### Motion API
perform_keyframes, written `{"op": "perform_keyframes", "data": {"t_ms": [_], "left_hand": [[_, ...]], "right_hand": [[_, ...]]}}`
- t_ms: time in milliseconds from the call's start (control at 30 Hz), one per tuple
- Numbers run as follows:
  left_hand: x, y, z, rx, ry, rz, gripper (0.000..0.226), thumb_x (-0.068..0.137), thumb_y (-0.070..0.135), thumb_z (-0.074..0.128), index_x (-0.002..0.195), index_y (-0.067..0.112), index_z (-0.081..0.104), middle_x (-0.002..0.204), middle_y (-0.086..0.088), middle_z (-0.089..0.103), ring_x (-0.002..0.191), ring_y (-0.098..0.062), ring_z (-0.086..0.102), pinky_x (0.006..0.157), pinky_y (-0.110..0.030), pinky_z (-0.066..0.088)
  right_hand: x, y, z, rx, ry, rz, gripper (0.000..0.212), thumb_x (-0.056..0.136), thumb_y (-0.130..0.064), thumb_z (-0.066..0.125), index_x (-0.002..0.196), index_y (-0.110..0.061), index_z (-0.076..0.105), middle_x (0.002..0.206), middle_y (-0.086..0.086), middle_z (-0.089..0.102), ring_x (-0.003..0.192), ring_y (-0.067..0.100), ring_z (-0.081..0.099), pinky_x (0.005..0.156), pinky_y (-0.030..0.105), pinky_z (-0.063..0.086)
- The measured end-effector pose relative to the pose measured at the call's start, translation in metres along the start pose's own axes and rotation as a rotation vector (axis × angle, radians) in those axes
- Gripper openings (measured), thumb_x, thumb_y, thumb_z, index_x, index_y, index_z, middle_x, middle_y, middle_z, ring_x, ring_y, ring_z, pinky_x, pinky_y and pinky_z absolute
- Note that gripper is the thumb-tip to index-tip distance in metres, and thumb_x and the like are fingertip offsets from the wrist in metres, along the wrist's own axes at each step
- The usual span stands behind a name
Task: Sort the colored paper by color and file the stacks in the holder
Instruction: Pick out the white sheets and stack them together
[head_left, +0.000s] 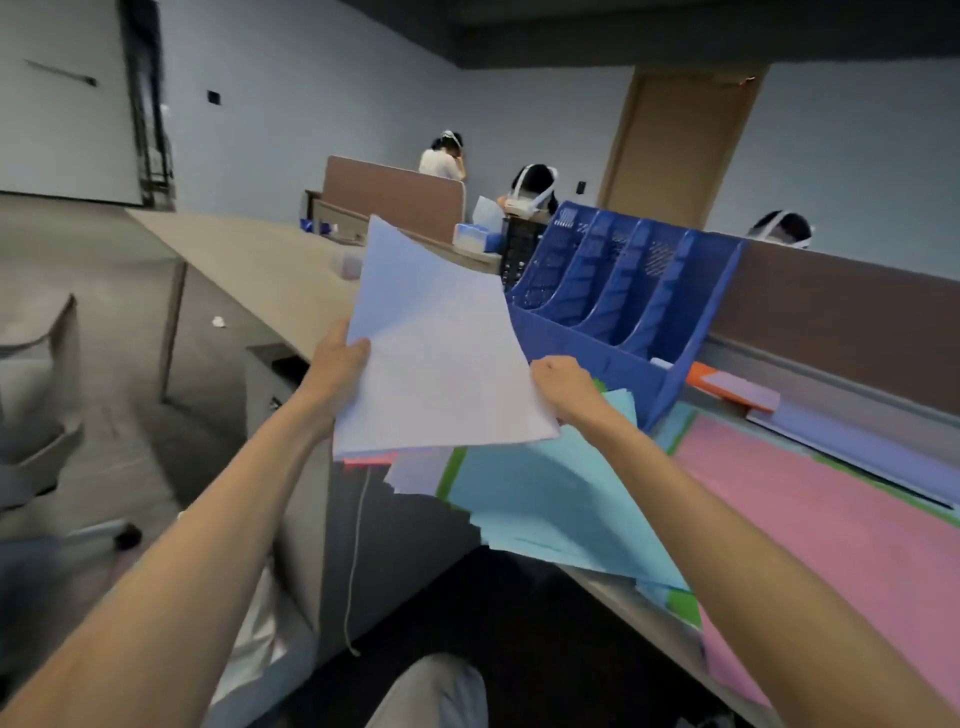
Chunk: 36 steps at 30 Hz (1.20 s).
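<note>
A stack of pale lavender paper (436, 353) is held up in the air by both hands, just left of a blue file holder (613, 306) on the desk (249, 254). The stack's long axis is tilted, running from its near lower edge up and away to a far top corner that points toward the upper left of the scene. The sheets are seen face-on, smooth and slightly bowed, their lower edges fanned a little unevenly.

The left hand (337, 364) is closed on the stack's left edge, thumb laid over the front face and fingers hidden behind. The right hand (563, 382) is curled shut at the stack's right edge, though whether it pinches the lavender sheets themselves cannot be told.

Below the raised stack, light blue sheets (550, 499) are spread loosely over the desk's near edge, partly overhanging it, with green paper (452, 470) showing beneath them. A broad pink pile (810, 525) is laid flat to the right. A small orange pad (727, 387) is seen beside the holder's near right end. The holder's four slanted compartments are seen open toward the near left; whether anything is filed inside cannot be made out.
</note>
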<state>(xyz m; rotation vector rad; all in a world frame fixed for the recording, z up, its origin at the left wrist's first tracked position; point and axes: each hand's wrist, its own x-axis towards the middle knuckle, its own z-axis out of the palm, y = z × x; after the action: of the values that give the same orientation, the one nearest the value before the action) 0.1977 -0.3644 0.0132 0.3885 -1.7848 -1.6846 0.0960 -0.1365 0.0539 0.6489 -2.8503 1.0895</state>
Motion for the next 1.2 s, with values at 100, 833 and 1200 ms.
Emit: {"op": "perform_keyframes", "data": {"t_ms": [100,833,1200], "left_hand": [[0.0,-0.004,-0.04,0.0,0.07,-0.023,0.029,0.094,0.005,0.038,0.12,0.015,0.048,0.097,-0.003,0.058,0.071,-0.016,0.056,0.058,-0.028,0.045],[-0.008,0.001,-0.114,-0.055,0.01,-0.102,0.026,0.099,0.019,0.042,0.123,0.018,0.05,0.112,-0.012,0.065,0.095,-0.032,0.064,0.085,-0.048,0.052],[-0.016,-0.002,-0.106,-0.088,0.01,-0.156,0.021,0.1,0.014,0.039,0.119,0.018,0.048,0.101,-0.007,0.064,0.084,-0.025,0.063,0.077,-0.039,0.051]], "right_hand": [[-0.007,-0.018,0.02,-0.308,-0.137,-0.01,0.032,0.09,-0.022,0.033,0.104,-0.007,0.057,0.123,0.012,0.06,0.078,0.031,0.063,0.06,0.037,0.056],[-0.025,-0.063,0.056,-0.74,-0.53,0.166,0.071,0.088,-0.052,0.055,0.145,-0.016,0.035,0.148,0.008,0.036,0.128,0.03,0.045,0.102,0.043,0.044],[-0.027,-0.06,0.054,-0.687,-0.41,0.085,0.072,0.083,-0.027,0.055,0.148,-0.018,0.024,0.124,0.01,0.05,0.088,0.028,0.061,0.064,0.033,0.056]]}}
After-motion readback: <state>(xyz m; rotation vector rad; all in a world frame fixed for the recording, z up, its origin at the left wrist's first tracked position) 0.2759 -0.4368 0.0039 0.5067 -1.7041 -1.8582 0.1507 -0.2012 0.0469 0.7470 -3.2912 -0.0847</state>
